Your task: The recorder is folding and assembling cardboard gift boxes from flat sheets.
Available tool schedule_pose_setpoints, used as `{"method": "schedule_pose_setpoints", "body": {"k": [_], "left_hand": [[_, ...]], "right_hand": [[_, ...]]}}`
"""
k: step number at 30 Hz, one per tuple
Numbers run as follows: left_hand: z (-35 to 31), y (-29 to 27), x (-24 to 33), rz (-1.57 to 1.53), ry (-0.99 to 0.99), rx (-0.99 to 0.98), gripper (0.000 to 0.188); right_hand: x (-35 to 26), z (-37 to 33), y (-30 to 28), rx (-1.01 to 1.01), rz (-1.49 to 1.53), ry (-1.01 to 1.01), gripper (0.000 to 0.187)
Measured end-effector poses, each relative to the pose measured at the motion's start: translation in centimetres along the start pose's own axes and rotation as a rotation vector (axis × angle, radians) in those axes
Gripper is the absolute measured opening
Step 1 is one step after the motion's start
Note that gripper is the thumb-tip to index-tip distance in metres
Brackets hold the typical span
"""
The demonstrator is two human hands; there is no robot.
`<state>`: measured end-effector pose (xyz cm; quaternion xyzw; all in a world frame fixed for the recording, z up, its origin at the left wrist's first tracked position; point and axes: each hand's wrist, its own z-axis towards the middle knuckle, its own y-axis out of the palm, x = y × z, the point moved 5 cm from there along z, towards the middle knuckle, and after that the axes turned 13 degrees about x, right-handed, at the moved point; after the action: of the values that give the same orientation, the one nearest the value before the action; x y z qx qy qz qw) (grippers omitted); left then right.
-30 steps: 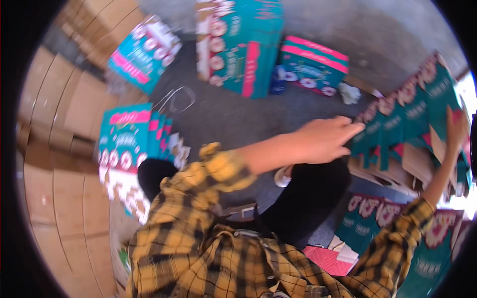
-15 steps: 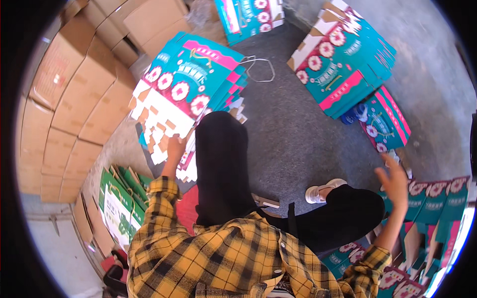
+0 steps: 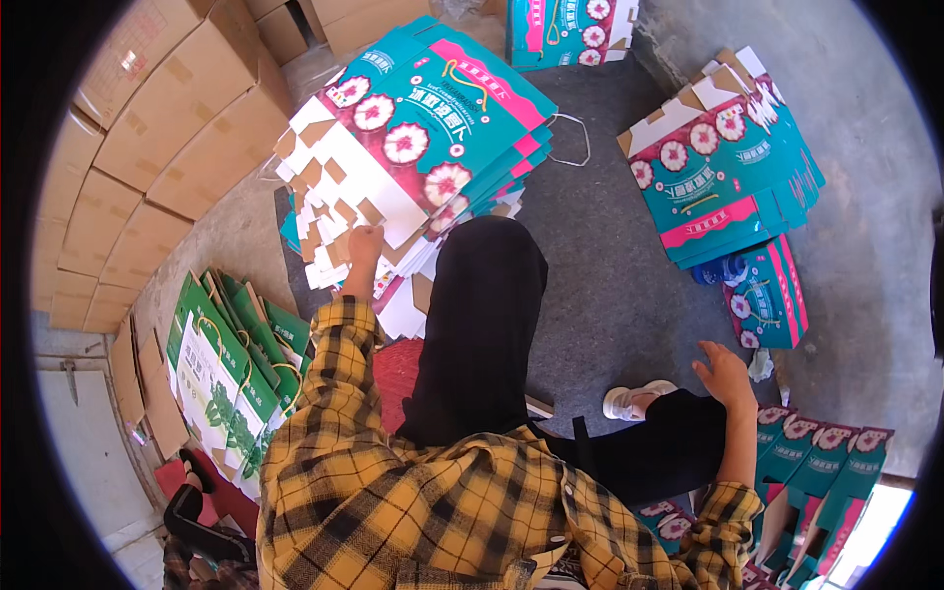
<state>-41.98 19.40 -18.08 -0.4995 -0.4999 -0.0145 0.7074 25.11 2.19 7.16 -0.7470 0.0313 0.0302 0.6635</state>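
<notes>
A stack of flat teal-and-pink cartons (image 3: 482, 108) with fruit pictures, white flaps and cord handles lies ahead on the left. At the flaps' near edge, my left hand (image 3: 365, 246) has its fingers curled in; what they hold, if anything, is hidden. My right hand (image 3: 726, 376) is raised above my bent right leg, empty, with thumb and fingers apart. Closest to it are a small teal carton (image 3: 770, 295) and a row of standing teal cartons (image 3: 821, 462) at the lower right.
Brown cardboard boxes (image 3: 147, 147) are piled along the left. Green-and-white carrier boxes (image 3: 221, 374) lean below them. Another flat teal stack (image 3: 723, 167) sits at the far right, with a blue bottle-like object (image 3: 720, 269) beside it. One person's dark-clothed leg (image 3: 192, 511) shows at the lower left.
The view has shifted, so the stacks appear elsewhere in it. My right hand has come inward over the knee. My left hand stays at the stack's flaps. A person's leg shows more at lower left.
</notes>
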Motion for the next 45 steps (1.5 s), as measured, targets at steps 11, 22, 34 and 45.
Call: {"method": "schedule_pose_setpoints", "body": {"k": [11,22,34,45], "left_hand": [[4.7,-0.2,-2.7,-0.783,-0.68,0.008,0.023],[-2.0,-5.6,20.4,-0.996,-0.008,-0.322,0.015],[-23.9,-12.7,36.9,-1.178,0.396,-0.708,0.031],[-35.8,-7.5,34.1,-0.883,0.356,-0.939,0.02]], "right_hand": [[0.5,1.3,3.0,-0.023,-0.018,-0.074,0.038],[1.3,0.9,1.4,-0.082,-0.078,0.005,0.036],[-13.0,6.7,-11.7,0.323,1.142,-0.161,0.051],[-8.1,5.8,-2.7,-0.051,1.551,0.379,0.046]]}}
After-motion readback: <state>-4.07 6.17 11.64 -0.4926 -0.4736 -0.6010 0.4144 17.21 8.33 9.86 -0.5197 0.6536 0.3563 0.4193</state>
